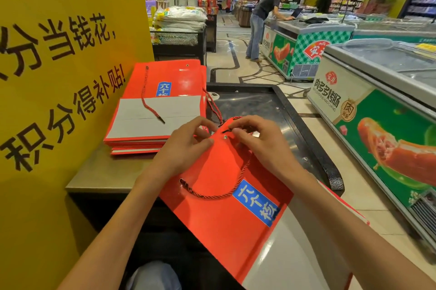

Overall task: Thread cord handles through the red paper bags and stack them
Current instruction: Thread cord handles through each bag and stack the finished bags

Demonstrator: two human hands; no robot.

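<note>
From the head view, the threading step was in hand: a red bag (226,207) lay flat across the near corner of the desk (99,178), overhanging its edge toward the person. The left hand (186,145) pinched the bag's top edge beside the eyelet (225,136), fingers curled; the right hand (257,138) pinched the black cord tip (227,129) just above that hole. The cord (219,191) already looped from the lower hole. I judged the tip needed guiding squarely through. The stack (158,105) sat just beyond, against the yellow sign (59,65), with open room to the right.
</note>
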